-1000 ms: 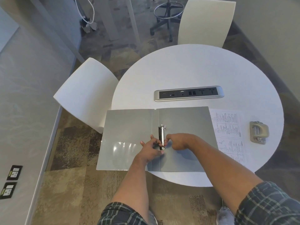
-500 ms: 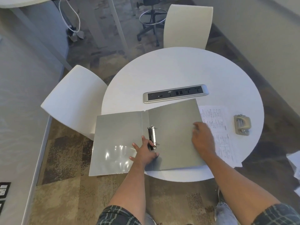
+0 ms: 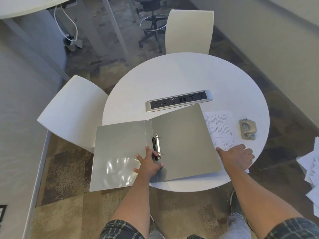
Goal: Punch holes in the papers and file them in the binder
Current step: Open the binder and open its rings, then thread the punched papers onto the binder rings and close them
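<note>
On round white table (image 3: 181, 75): grey ring binder (image 3: 181, 135) lies open, left cover overhanging edge. L hand (image 3: 149, 163) flat, fingers spread, by ring mechanism (image 3: 156, 146). R hand (image 3: 237, 156) fingers straight on printed papers (image 3: 219, 125) (partly under binder). Hole punch (image 3: 247, 129) just right of papers.

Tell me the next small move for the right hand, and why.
Probably slide the papers toward the punch. The right hand rests flat on their near end, the binder lies open with empty rings, and the left hand steadies it. The sheets likely still need holes, though that is too small to tell.
</note>
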The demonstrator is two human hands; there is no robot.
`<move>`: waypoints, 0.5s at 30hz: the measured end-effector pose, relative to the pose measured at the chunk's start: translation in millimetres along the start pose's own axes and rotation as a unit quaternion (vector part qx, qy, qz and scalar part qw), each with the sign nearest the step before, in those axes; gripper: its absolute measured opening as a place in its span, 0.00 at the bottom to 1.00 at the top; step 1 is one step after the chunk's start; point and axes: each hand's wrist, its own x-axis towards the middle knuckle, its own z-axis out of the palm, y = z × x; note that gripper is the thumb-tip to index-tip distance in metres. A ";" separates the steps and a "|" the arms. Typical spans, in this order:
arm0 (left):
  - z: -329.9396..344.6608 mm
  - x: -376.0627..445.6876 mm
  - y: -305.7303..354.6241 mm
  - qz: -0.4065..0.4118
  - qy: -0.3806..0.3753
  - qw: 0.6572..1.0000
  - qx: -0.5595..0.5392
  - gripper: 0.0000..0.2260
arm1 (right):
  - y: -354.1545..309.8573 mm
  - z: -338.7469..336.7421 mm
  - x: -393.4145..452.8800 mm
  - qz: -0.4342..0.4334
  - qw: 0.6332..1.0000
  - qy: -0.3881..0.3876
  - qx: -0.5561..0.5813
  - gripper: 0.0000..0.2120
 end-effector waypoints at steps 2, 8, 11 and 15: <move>0.0 -0.5 0.5 0.000 0.000 1.000 0.001 0.16 | -2.0 -1.3 3.1 -0.001 1.000 -0.014 0.008 0.43; -0.1 -3.6 4.2 -0.007 0.003 1.000 0.012 0.16 | -4.3 -6.2 9.3 0.036 0.991 -0.077 0.103 0.39; 0.2 -5.6 7.4 -0.011 0.007 1.000 0.017 0.16 | 0.9 -12.8 10.9 0.025 0.989 -0.074 0.125 0.31; 3.0 -9.4 13.6 -0.024 0.019 0.999 0.032 0.17 | 6.9 -23.6 2.0 -0.039 0.982 -0.030 0.182 0.14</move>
